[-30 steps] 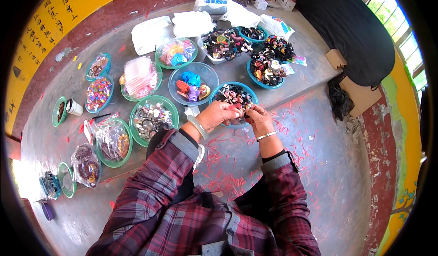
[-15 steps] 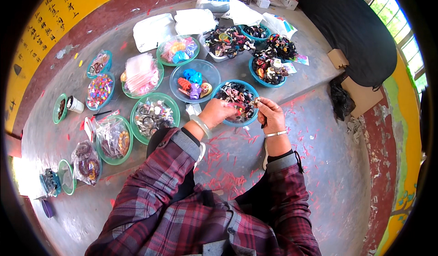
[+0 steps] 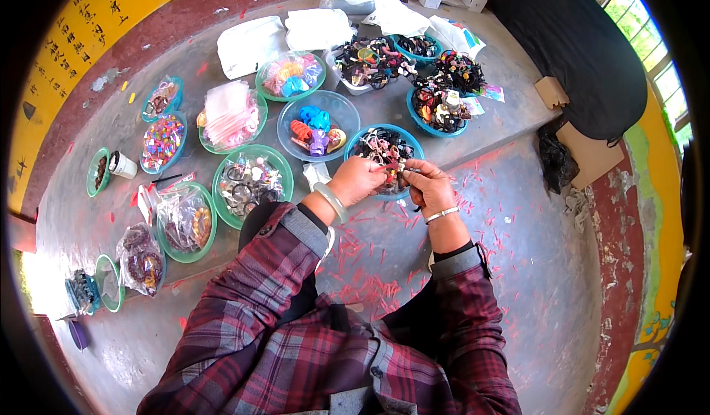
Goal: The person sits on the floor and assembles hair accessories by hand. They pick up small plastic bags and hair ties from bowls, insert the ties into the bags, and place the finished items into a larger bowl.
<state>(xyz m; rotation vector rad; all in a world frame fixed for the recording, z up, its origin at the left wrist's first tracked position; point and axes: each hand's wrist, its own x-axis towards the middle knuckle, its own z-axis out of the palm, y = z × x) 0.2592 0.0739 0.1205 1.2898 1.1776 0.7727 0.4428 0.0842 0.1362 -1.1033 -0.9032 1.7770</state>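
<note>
My left hand [image 3: 356, 180] is closed in a pinch on a small red strip [image 3: 387, 167], whose exact kind is too small to tell. Close beside it, my right hand [image 3: 432, 189] pinches a dark hair tie with a small charm, mostly hidden by the fingers; a dark bit of it shows under the palm. Both hands meet above the near rim of a blue bowl [image 3: 422, 151] filled with dark hair ties and little charms [image 3: 381, 147]. My hands cover the bowl's near part.
Around lie a clear bowl [image 3: 279, 135] of colourful hair clips, a green bowl [image 3: 290, 186] of hair ties, and several bowls of bagged accessories. White bags [image 3: 251, 46] lie at the back. Red scraps [image 3: 362, 274] litter the lower level near my legs. A black bag [image 3: 556, 156] rests at right.
My right hand has come left and its fingertips now nearly meet those of my left hand over the bowl. The view has shifted slightly.
</note>
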